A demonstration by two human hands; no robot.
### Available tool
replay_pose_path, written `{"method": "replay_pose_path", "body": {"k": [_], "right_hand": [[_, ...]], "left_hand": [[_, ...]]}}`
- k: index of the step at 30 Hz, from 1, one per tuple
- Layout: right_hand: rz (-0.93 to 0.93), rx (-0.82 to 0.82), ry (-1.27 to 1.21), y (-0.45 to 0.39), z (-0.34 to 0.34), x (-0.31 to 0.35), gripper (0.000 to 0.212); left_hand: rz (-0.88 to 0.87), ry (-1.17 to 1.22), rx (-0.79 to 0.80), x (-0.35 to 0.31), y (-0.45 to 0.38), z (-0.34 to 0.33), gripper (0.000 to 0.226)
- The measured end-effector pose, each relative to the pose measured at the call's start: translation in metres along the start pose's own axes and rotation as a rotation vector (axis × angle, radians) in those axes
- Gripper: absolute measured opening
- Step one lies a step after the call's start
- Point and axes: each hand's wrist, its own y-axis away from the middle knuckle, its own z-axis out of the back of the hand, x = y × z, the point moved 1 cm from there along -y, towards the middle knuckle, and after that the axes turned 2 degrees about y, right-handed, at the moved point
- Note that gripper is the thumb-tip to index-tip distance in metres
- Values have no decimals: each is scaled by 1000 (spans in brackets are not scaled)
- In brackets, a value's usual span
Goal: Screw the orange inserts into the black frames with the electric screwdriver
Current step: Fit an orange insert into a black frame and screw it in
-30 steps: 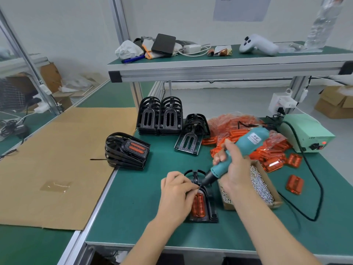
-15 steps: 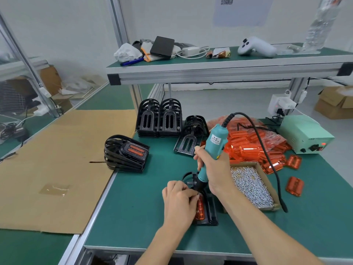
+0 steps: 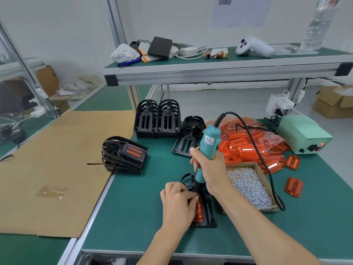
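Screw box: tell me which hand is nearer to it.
Right. The right hand, gripping the screwdriver, is just beside the screw box's left edge. The left hand is farther left, over the frame.

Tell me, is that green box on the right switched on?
Seemingly on: a small red light glows on the front of the green box, beside its switch. The pictures show nothing else to confirm it.

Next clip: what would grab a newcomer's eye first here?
The teal electric screwdriver, gripped upright in the right hand at centre, tip down on a black frame that the left hand steadies. Behind it, right, a bright heap of orange inserts and a cardboard box of screws.
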Motion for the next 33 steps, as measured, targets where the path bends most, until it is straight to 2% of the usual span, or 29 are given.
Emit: {"method": "replay_pose_path", "body": {"k": [4,11,20,28,33], "right_hand": [[-4,32,11,0,0,-4,30],[15,126,50,4,-5,-3,25],[9,147,52,2,-2,-7,23],[16,253,69,2,-1,-8,23],[29,292,93,3,2,-6,35]], "left_hand": [[-8,-7,-23,2,1,-3,11],[6,-2,-41,3,4,-3,8],[37,1,-44,4,29,5,31],[61,83,-10,-1,33,3,32],[59,79,-6,-3,33,4,30]]}}
